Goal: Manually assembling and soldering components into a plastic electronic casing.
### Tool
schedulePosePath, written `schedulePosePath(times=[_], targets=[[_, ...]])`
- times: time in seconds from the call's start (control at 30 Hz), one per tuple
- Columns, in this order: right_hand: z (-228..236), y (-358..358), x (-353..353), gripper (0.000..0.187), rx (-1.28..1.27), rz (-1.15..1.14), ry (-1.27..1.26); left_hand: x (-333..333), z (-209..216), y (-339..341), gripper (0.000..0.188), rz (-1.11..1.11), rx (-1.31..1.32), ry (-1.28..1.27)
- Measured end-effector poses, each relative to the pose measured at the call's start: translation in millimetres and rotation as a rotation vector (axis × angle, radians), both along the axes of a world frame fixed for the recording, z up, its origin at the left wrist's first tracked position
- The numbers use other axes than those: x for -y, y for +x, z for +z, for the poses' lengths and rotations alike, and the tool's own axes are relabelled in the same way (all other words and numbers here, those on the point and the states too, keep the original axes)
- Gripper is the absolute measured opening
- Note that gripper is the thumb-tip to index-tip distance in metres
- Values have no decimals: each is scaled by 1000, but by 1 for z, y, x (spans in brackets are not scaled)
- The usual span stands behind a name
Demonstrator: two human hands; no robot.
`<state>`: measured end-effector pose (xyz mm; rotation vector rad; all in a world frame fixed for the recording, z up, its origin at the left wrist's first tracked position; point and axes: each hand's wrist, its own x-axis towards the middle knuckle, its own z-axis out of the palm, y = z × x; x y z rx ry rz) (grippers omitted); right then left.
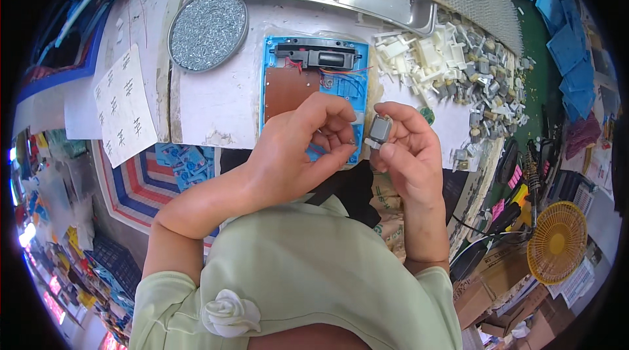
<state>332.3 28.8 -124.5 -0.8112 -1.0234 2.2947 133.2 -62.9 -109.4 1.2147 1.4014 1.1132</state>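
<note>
Between the thumb and fingers of my right hand (414, 153) is a small grey block-shaped part (380, 129), like the ones piled to the right. My left hand (311, 134) is curled with thumb and fingertips nearly together; whatever they hold, if anything, is too small to make out. Under and beyond that hand lies a blue plastic casing (270, 55), partly covered by my fingers. It holds a brown board (288, 91), a long black mechanism (318, 57) along its far end, and thin red and blue wires.
A round tray of small screws (208, 30) stands at the far left, beside a sheet of handwritten characters (124, 107). A compartmented metal tray (422, 16) with tiny metal pieces is at the back. White plastic parts (432, 48) and many grey blocks (488, 84) heap up on the right.
</note>
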Motion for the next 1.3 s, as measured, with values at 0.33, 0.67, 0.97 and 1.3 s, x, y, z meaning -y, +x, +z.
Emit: schedulePosePath(times=[0.33, 0.67, 0.97, 1.3], targets=[[0, -4, 1, 52, 130, 95, 102, 2, -2, -2, 37, -7, 28, 13], [9, -8, -6, 44, 270, 1, 1257, 2, -15, -4, 32, 21, -350, 430], [10, -11, 0, 45, 190, -71, 1460, 5, -11, -11, 25, 22, -167, 411], [10, -2, 1, 35, 270, -25, 1500, 8, -19, -27, 25, -30, -222, 374]])
